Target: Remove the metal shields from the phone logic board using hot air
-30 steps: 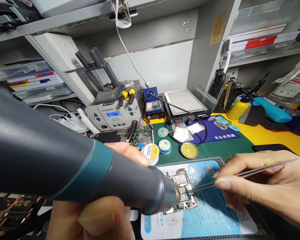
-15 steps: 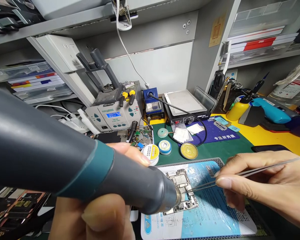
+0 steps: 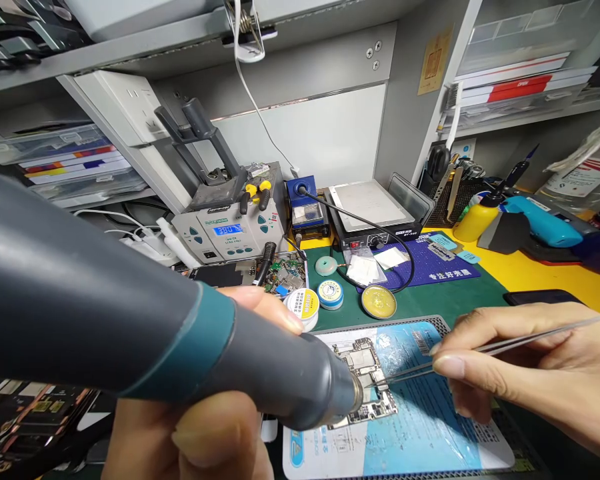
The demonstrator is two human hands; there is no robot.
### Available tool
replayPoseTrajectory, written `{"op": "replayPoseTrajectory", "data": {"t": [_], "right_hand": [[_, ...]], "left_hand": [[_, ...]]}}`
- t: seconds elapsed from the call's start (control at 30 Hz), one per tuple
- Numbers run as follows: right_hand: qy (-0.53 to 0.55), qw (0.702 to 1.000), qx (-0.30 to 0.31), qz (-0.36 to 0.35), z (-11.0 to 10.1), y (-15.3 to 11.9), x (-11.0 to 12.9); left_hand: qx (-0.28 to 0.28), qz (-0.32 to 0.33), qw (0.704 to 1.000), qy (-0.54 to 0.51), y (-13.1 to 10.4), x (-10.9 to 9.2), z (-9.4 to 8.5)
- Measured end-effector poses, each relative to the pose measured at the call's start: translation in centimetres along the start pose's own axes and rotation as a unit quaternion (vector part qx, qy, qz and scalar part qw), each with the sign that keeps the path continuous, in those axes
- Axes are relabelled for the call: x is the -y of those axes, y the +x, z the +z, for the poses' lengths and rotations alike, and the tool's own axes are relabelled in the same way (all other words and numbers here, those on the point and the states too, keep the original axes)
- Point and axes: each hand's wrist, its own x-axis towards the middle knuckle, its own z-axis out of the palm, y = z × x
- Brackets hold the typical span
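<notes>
My left hand (image 3: 215, 433) is wrapped round a dark grey hot air gun (image 3: 275, 360) with a teal band. Its metal nozzle is over a circuit board (image 3: 364, 359) and hides part of it. The board lies on a blue and white mat (image 3: 420, 427). From the right, my right hand (image 3: 500, 367) pinches metal tweezers (image 3: 530, 337), whose tips are at the board beside the nozzle.
Behind the board are two small round tins (image 3: 330, 295), an open tin of yellow paste (image 3: 379, 303) and a heating plate (image 3: 373, 205). A hot air station (image 3: 227, 230) stands at back left. Right of it, a black cable (image 3: 360, 219) loops forward.
The hot air gun and my left hand have shifted very slightly right. My right hand and the tweezers have barely moved.
</notes>
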Motion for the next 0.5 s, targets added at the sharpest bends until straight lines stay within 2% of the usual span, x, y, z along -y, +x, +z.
{"op": "replayPoseTrajectory", "data": {"t": [0.07, 0.17, 0.33, 0.5], "right_hand": [[0.004, 1.000, -0.002, 0.010, -0.08, -0.19, -0.08], [0.009, 0.999, -0.005, 0.033, -0.08, -0.55, 0.07], [0.014, 0.999, -0.011, 0.051, 0.21, -0.69, 0.55], [0.016, 0.999, -0.009, 0.049, 0.22, -0.63, 0.47]], "left_hand": [[-0.010, 0.029, 0.998, 0.054, 0.10, -0.12, 0.21], [0.009, 0.057, 0.997, 0.049, 0.29, -0.19, 0.13], [0.075, 0.031, 0.996, 0.028, 0.54, -0.61, -0.05], [0.042, 0.071, 0.996, 0.018, 0.75, 0.19, -0.20]]}}
